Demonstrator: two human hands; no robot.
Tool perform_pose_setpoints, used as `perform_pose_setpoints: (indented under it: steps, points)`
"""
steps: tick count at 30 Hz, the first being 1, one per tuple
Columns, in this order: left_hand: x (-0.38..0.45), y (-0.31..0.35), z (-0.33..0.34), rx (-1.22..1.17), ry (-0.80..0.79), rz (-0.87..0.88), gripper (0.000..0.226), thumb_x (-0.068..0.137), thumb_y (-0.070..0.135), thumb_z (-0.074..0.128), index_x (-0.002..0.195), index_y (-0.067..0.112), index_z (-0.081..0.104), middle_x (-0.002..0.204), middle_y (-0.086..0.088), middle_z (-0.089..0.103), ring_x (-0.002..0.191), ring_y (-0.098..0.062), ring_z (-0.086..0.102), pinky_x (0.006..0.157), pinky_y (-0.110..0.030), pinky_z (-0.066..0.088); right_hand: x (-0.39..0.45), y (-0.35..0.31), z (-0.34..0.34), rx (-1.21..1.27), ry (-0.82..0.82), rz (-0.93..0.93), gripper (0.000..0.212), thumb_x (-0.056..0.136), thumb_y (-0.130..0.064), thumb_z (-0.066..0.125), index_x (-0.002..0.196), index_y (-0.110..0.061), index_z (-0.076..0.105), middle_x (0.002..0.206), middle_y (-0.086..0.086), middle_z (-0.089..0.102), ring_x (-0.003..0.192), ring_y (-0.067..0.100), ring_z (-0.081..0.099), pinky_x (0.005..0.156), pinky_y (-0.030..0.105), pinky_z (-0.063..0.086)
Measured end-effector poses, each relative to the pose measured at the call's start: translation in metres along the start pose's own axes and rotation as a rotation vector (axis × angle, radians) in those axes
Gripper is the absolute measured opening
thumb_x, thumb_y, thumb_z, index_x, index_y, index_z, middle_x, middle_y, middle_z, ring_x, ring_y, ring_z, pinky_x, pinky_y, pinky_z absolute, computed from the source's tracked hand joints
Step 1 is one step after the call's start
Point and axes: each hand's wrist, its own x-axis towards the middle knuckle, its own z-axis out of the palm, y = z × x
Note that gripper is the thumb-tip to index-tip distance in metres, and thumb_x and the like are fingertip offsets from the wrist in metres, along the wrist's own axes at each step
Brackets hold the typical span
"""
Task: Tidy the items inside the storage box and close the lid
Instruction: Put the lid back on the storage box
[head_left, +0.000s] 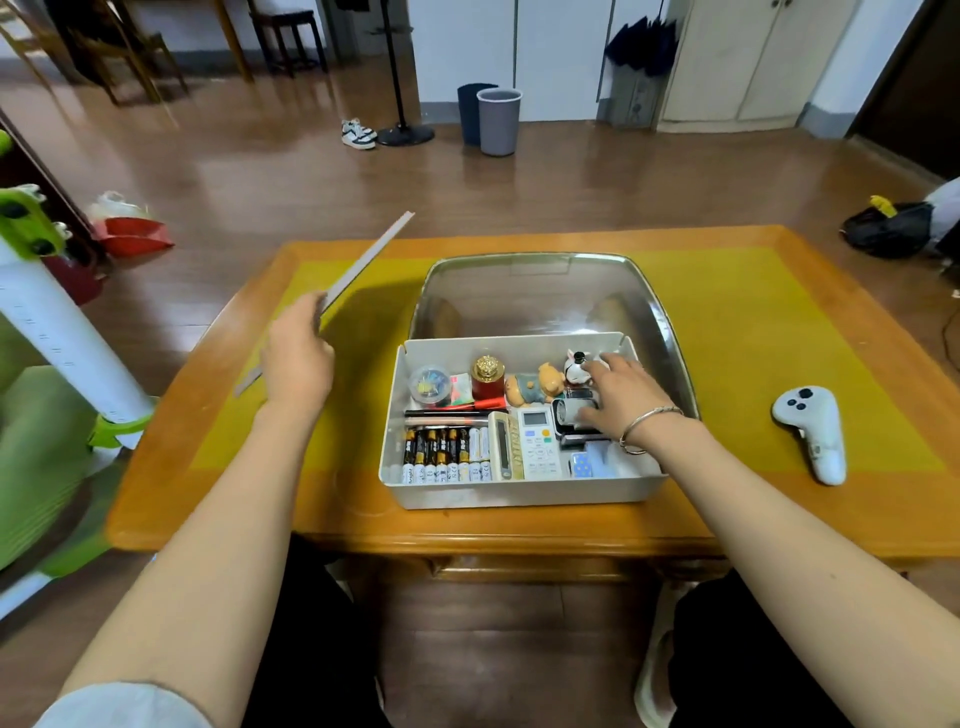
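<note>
Head view: a thin, stiff lid (363, 265), judged light and best taken by its edge, is gripped aloft at left by the left hand (298, 351), while the released right hand (618, 395) rests among items in the storage box (519, 491) mid-bench.

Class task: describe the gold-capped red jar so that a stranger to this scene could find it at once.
Start at the white storage box on the wooden table. Look along its far row: the red jar stands between a clear tub of clips and a bear figurine, alone in having an ornate gold lid.
</note>
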Motion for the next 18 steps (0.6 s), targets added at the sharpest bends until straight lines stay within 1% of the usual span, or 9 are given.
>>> perform_pose_setpoints:
  steps: [2,4,6,8,11,13,15,16,18]
  points:
    - [0.007,0.011,-0.012,-0.061,0.076,0.127,0.044,0.078,-0.016,0.046,0.114,0.001,0.064,0.111,-0.021,0.064,0.104,-0.038,0.057,0.090,-0.040,0.041,0.003,-0.001,-0.007,0.065,0.092,-0.021,0.059,0.084,-0.029,0.061,0.137,-0.015,0.040,0.141,0.011,0.039,0.131,0.031,0.032,0.112,0.038,0.024]
    - [0.015,0.022,-0.025,-0.081,0.122,0.215,0.035,0.079,-0.012,0.049,0.106,0.001,0.066,0.103,-0.021,0.063,0.099,-0.037,0.056,0.086,-0.039,0.039,0.007,-0.002,-0.015,0.145,0.175,-0.028,0.054,0.084,-0.025,0.061,0.134,-0.014,0.044,0.138,0.009,0.042,0.129,0.029,0.032,0.110,0.036,0.024]
    - [0.022,0.032,-0.035,-0.109,0.132,0.260,0.025,0.082,-0.008,0.052,0.101,0.002,0.065,0.098,-0.020,0.060,0.095,-0.036,0.054,0.082,-0.037,0.038,0.010,-0.002,-0.022,0.225,0.226,-0.024,0.052,0.084,-0.020,0.062,0.133,-0.013,0.045,0.139,0.009,0.042,0.130,0.029,0.032,0.108,0.035,0.026]
    - [0.024,0.043,-0.043,-0.167,0.122,0.302,0.020,0.083,-0.007,0.055,0.098,0.002,0.064,0.095,-0.019,0.058,0.093,-0.032,0.053,0.080,-0.032,0.038,0.013,0.000,-0.031,0.323,0.275,-0.018,0.051,0.084,-0.016,0.063,0.131,-0.010,0.047,0.137,0.011,0.045,0.128,0.029,0.037,0.106,0.034,0.028]
    - [0.024,0.060,-0.052,-0.298,0.083,0.373,0.020,0.079,-0.008,0.056,0.095,0.002,0.062,0.091,-0.008,0.056,0.089,-0.013,0.050,0.079,-0.014,0.036,0.022,0.003,-0.044,0.476,0.316,0.032,0.051,0.083,-0.014,0.065,0.131,-0.007,0.048,0.135,0.013,0.049,0.126,0.027,0.044,0.106,0.033,0.032]
    - [0.024,0.071,-0.058,-0.391,0.032,0.381,0.018,0.081,-0.005,0.060,0.095,0.006,0.062,0.092,-0.001,0.056,0.082,0.001,0.048,0.078,-0.007,0.035,0.028,0.002,-0.052,0.608,0.321,0.081,0.059,0.084,-0.015,0.066,0.136,-0.005,0.041,0.136,0.013,0.048,0.126,0.026,0.045,0.107,0.036,0.034]
    - [0.023,0.081,-0.062,-0.497,-0.038,0.361,0.019,0.082,-0.001,0.062,0.094,0.015,0.060,0.089,0.007,0.057,0.082,0.008,0.049,0.075,-0.007,0.036,0.031,0.002,-0.060,0.805,0.329,0.126,0.071,0.083,-0.015,0.068,0.142,-0.006,0.029,0.136,0.014,0.047,0.125,0.025,0.046,0.106,0.035,0.036]
    - [0.022,0.086,-0.064,-0.545,-0.073,0.354,0.021,0.082,0.001,0.063,0.092,0.019,0.059,0.088,0.012,0.058,0.082,0.009,0.050,0.073,-0.008,0.037,0.033,0.004,-0.063,0.885,0.346,0.136,0.075,0.083,-0.015,0.069,0.143,-0.006,0.025,0.135,0.013,0.047,0.123,0.025,0.047,0.103,0.031,0.037]
    - [0.021,0.093,-0.068,-0.622,-0.133,0.350,0.026,0.082,0.003,0.064,0.088,0.028,0.058,0.086,0.020,0.059,0.080,0.008,0.050,0.070,-0.010,0.038,0.033,0.011,-0.069,0.987,0.402,0.139,0.074,0.082,-0.015,0.070,0.140,-0.006,0.025,0.130,0.011,0.049,0.117,0.022,0.050,0.093,0.019,0.038]
